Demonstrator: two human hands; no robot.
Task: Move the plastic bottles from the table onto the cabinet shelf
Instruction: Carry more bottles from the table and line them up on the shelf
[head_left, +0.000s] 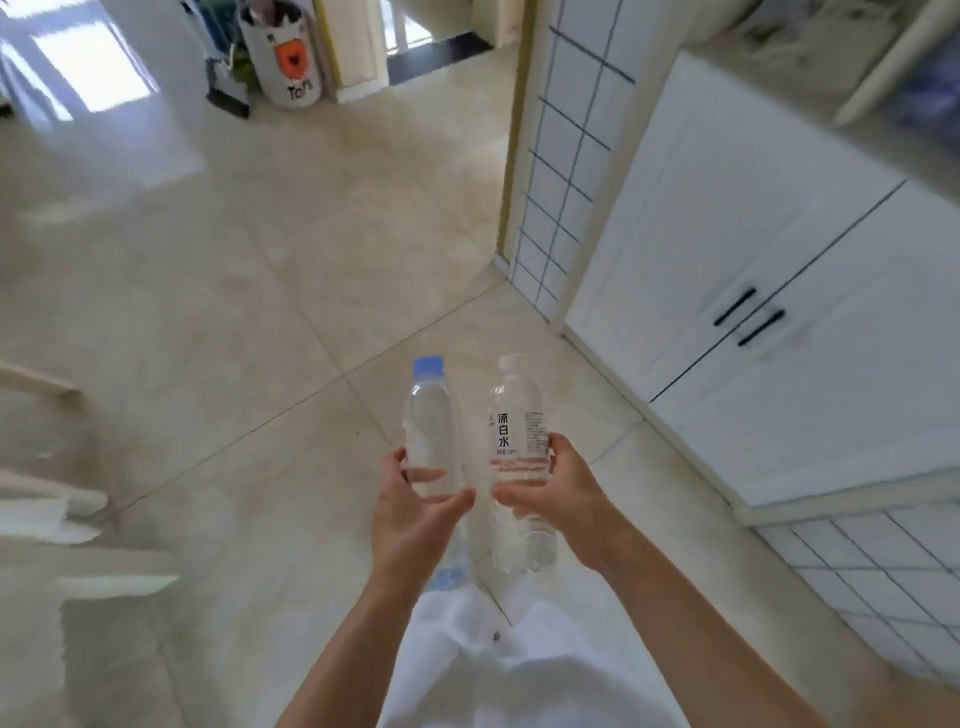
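Standing upright side by side at lower centre, a clear blue-capped plastic bottle (431, 441) is gripped by the left hand (410, 512) and a clear white-capped labelled plastic bottle (517, 431) by the right hand (558, 488), while the white double-door cabinet (779, 249) is seen farther off at upper right, nearer the right hand.

Glossy beige floor tiles (270, 291) catch window glare (upper left); white cabinet doors (769, 291) with black handles (733, 306) stand right, beside a gridded panel (561, 171).

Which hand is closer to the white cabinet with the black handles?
Right. The right hand, holding the white-capped bottle, is on the cabinet's side. The left hand, holding the blue-capped bottle, is farther away, over the floor.
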